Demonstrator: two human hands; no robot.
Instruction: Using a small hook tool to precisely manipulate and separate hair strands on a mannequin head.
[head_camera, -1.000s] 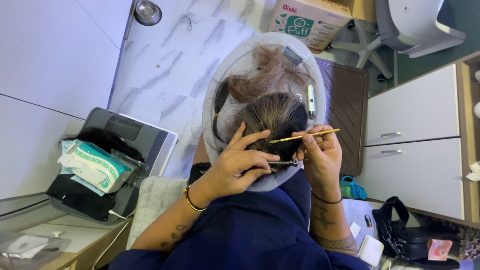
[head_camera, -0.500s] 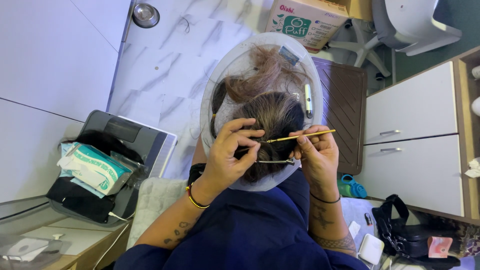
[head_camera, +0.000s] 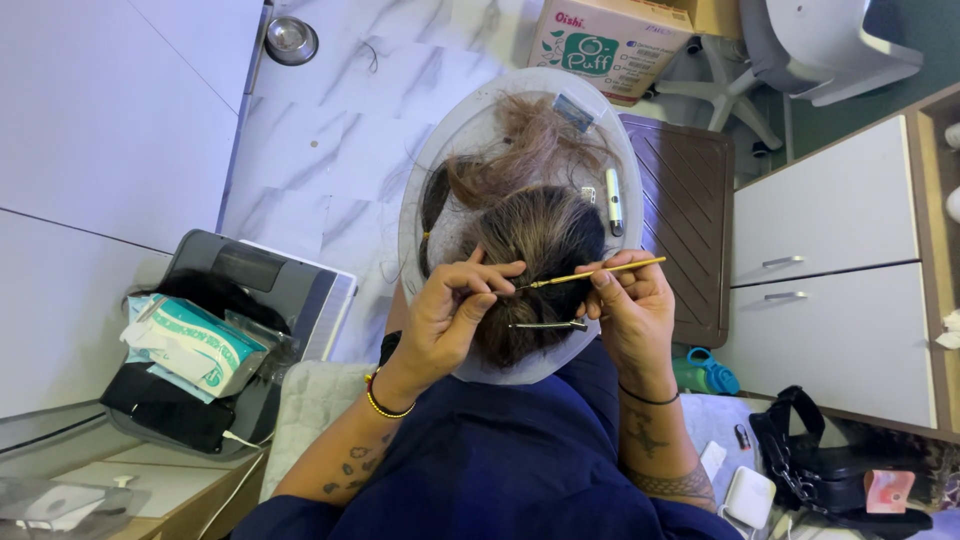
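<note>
At the far left I see a soft plastic pack of wipes (head_camera: 190, 345), white and teal, lying on a grey hard-shelled case (head_camera: 265, 290) with a dark lining. Just right of it, a quilted grey cushion (head_camera: 310, 415) shows beside my lap.

My left hand (head_camera: 450, 315) is clenched in a pinch, thumb and fingers closed on a thin strand of the wig's hair at the left edge of the dark patch. A beaded yellow and red bracelet (head_camera: 385, 400) circles that wrist.

The wig (head_camera: 540, 250) lies on a pale oval dome (head_camera: 450, 150) resting on my dark blue lap; its hair is dark brown toward me and lighter, tangled brown at the dome's far edge. A slim metal hair clip (head_camera: 548, 325) lies across the hair near the dome's near edge, between my two hands.

My right hand (head_camera: 630, 315) grasps a thin gold-coloured ventilating needle (head_camera: 590, 274), held nearly level, its tip touching the hair just beside my left fingertips. A white pen-shaped tool (head_camera: 613, 200) rests at the dome's right edge.

Further right stand a brown ribbed mat (head_camera: 685, 230) and white flat-fronted drawers (head_camera: 830, 270).
</note>
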